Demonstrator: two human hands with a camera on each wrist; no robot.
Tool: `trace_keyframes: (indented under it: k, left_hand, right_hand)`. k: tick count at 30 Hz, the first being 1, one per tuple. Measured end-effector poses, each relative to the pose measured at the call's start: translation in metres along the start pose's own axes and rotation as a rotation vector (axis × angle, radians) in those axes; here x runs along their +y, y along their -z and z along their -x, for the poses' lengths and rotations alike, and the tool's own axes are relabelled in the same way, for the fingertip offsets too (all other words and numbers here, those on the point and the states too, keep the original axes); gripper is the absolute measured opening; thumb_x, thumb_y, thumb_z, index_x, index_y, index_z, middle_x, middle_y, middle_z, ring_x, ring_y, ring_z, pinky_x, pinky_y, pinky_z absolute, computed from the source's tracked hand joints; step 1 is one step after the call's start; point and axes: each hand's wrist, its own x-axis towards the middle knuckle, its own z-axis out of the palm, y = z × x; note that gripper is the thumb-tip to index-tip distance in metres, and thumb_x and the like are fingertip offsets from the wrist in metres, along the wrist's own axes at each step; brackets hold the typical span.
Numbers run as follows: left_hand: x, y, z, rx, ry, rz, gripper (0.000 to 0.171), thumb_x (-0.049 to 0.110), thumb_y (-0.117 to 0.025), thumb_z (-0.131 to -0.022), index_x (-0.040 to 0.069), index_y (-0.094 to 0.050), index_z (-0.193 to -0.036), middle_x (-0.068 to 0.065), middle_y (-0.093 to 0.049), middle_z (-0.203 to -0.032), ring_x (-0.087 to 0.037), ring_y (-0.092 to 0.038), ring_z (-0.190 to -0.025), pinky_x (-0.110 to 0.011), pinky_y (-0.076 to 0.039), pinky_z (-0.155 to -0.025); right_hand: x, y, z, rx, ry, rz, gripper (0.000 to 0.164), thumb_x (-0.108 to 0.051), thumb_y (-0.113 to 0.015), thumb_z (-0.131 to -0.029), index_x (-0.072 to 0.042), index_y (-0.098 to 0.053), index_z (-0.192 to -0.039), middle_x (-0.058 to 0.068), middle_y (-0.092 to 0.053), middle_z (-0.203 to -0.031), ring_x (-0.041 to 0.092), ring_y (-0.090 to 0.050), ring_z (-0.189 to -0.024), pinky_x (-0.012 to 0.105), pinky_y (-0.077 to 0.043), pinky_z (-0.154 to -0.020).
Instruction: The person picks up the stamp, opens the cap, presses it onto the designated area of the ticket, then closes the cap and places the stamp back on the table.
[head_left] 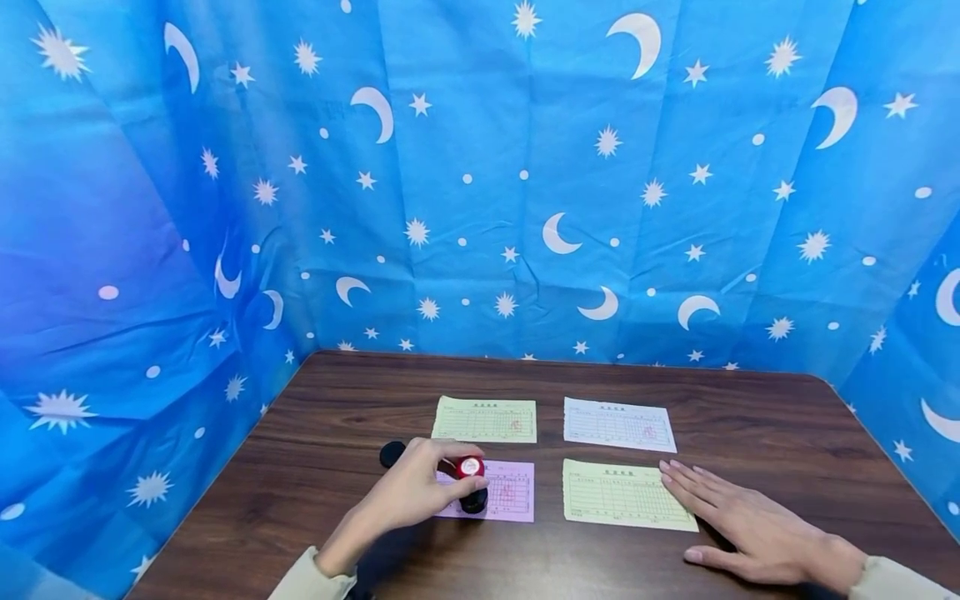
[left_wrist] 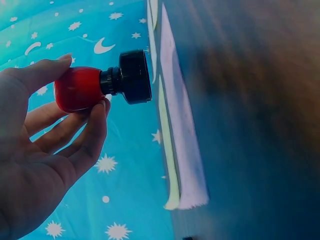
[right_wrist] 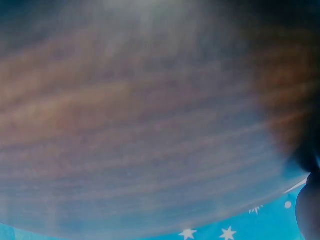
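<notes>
My left hand [head_left: 416, 487] grips a stamp [left_wrist: 82, 89] by its red, rounded handle between thumb and fingers. The stamp's black base [left_wrist: 134, 77] points toward the table, and the left wrist view shows a gap between it and the papers. In the head view it overlaps the pink slip [head_left: 521, 504], which bears a red stamp mark. My right hand [head_left: 757, 525] lies flat with straight fingers, its fingertips on the right edge of the near yellow-green slip [head_left: 615, 496]. No red mark shows on that slip.
A black round cap [head_left: 392, 453] lies on the table [head_left: 300, 467] behind my left hand. Farther back are another yellow-green slip [head_left: 480, 421] and a white slip [head_left: 611, 423], each with a red mark. A blue star-and-moon curtain [head_left: 480, 167] surrounds the table.
</notes>
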Motion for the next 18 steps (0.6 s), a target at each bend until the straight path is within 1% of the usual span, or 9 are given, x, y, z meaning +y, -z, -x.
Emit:
trace_keyframes:
  k: [4,8,12,15,18]
  left_hand:
    - [0.008,-0.002,-0.01,0.015,0.004,0.021,0.023,0.033,-0.077,-0.097,0.02,-0.079,-0.116,0.01,-0.077,-0.098,0.0,-0.068,-0.086,-0.031,-0.061,-0.077]
    - [0.015,-0.007,-0.021,0.017,-0.011,0.037,0.028,0.034,-0.077,-0.097,0.019,-0.078,-0.12,0.008,-0.077,-0.102,-0.001,-0.068,-0.088,-0.034,-0.062,-0.081]
    - [0.024,-0.014,-0.031,0.026,-0.046,0.049,0.035,0.031,-0.077,-0.097,0.012,-0.076,-0.126,0.002,-0.078,-0.106,-0.002,-0.071,-0.09,-0.025,-0.062,-0.081]
    - [0.032,-0.021,-0.038,0.032,-0.058,0.086,0.039,0.03,-0.078,-0.096,0.008,-0.075,-0.128,-0.002,-0.079,-0.108,-0.004,-0.073,-0.089,-0.019,-0.06,-0.079]
    - [0.041,-0.029,-0.045,0.034,-0.062,0.133,0.04,0.03,-0.079,-0.095,0.006,-0.075,-0.127,-0.005,-0.08,-0.107,-0.006,-0.075,-0.087,-0.017,-0.059,-0.077]
  right_hand:
    - [-0.002,0.0,0.001,0.009,0.01,0.003,0.083,-0.052,-0.066,-0.101,-0.012,-0.033,-0.165,0.01,-0.043,-0.167,-0.002,-0.006,-0.163,0.006,0.002,-0.124]
    - [-0.003,-0.002,0.002,0.02,0.009,-0.006,0.083,-0.051,-0.066,-0.101,-0.01,-0.033,-0.165,0.011,-0.043,-0.168,-0.001,-0.008,-0.163,0.006,0.002,-0.125]
    - [-0.002,-0.005,0.002,0.02,-0.015,-0.026,0.083,-0.051,-0.065,-0.101,-0.011,-0.031,-0.166,0.01,-0.04,-0.169,0.001,-0.011,-0.164,0.007,0.002,-0.125]
    - [-0.002,-0.007,0.002,0.025,-0.028,-0.047,0.083,-0.05,-0.066,-0.101,-0.012,-0.031,-0.166,0.009,-0.039,-0.17,0.003,-0.013,-0.164,0.007,0.001,-0.126]
    - [-0.003,-0.007,0.002,0.029,-0.023,-0.057,0.082,-0.049,-0.067,-0.101,-0.012,-0.032,-0.165,0.01,-0.04,-0.17,0.003,-0.013,-0.164,0.007,0.001,-0.126]
